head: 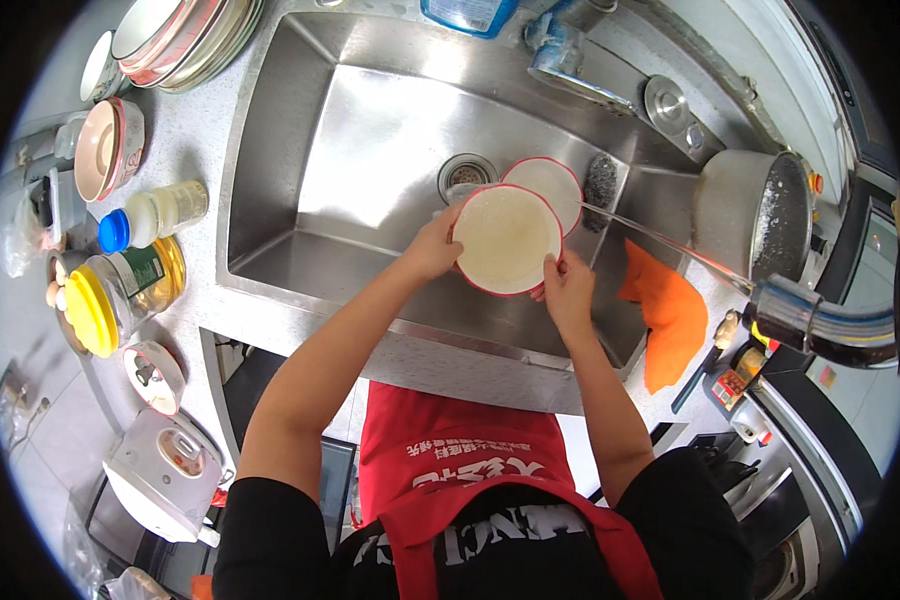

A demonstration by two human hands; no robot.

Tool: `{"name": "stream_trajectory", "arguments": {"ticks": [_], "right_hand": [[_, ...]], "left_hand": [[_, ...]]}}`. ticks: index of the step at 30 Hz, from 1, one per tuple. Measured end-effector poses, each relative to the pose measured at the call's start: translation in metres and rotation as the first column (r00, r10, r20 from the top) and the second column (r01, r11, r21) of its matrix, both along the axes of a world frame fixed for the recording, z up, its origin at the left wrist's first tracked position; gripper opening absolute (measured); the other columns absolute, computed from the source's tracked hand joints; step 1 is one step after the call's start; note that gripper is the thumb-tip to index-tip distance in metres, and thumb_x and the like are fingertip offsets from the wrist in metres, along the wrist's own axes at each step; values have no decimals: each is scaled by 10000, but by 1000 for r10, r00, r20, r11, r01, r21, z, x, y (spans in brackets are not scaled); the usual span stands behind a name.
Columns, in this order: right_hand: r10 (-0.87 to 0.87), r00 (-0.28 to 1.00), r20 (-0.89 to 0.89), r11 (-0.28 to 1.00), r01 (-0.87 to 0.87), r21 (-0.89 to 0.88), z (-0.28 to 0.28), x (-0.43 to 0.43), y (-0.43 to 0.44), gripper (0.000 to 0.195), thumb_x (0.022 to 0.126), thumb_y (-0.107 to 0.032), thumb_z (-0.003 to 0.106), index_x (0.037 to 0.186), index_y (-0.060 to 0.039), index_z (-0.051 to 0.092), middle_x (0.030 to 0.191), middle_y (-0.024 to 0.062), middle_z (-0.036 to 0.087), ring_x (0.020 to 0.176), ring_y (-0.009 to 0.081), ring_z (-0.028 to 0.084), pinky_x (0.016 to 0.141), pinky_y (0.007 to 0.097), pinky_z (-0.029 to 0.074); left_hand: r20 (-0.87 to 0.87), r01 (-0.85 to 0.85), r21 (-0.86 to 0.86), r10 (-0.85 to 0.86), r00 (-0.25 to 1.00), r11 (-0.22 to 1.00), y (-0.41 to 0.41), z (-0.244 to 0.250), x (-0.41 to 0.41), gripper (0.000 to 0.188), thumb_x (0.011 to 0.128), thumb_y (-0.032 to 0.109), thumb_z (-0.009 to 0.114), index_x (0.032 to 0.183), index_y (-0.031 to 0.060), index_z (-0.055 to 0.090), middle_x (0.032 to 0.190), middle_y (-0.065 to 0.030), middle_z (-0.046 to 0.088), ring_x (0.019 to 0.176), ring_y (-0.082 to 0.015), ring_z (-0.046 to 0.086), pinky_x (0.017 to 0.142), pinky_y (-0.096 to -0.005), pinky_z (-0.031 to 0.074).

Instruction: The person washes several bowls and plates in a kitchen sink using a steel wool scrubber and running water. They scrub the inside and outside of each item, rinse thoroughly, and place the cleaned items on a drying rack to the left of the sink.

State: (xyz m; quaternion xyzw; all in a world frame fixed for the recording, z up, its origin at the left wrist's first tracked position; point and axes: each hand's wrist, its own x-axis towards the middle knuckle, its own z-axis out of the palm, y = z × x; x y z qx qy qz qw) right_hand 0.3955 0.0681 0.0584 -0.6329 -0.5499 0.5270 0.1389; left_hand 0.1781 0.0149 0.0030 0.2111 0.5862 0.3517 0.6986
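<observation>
Between my two hands is a white bowl (508,238) with a red rim, held over the steel sink (375,150). My left hand (436,244) grips its left edge, the thumb over the rim. At the lower right edge my right hand (568,289) pinches the rim. Behind it, partly covered, a second red-rimmed bowl (551,184) lies in the sink. A dark scouring pad (600,187) rests right of that bowl. A thin stream of water (660,240) runs from the chrome faucet (810,315) toward the bowls. Just left of them is the drain (465,174).
An orange cloth (667,322) hangs over the sink's right edge, near a large metal pot (750,210). Stacked dishes (195,45), bowls (109,150), an oil jug (135,277) and a rice cooker (166,472) line the left counter. A knife (709,360) lies at right.
</observation>
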Motion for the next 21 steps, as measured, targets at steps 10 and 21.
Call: {"name": "stream_trajectory", "arguments": {"ticks": [10, 21], "right_hand": [[44, 997, 60, 993, -37, -110, 5, 5, -17, 191, 929, -72, 514, 946, 97, 602, 620, 123, 614, 437, 176, 622, 393, 284, 478], [150, 969, 194, 988, -138, -72, 36, 19, -5, 203, 892, -81, 531, 841, 96, 615, 554, 133, 607, 410, 194, 611, 397, 298, 474]], "left_hand": [[71, 165, -159, -155, 985, 973, -17, 7, -6, 603, 812, -21, 486, 1397, 92, 392, 1141, -75, 584, 954, -170, 614, 743, -332, 559], [219, 154, -182, -113, 969, 971, -23, 4, 19, 520, 819, -14, 473, 1334, 51, 436, 1142, -87, 607, 966, -186, 643, 748, -344, 583]]}}
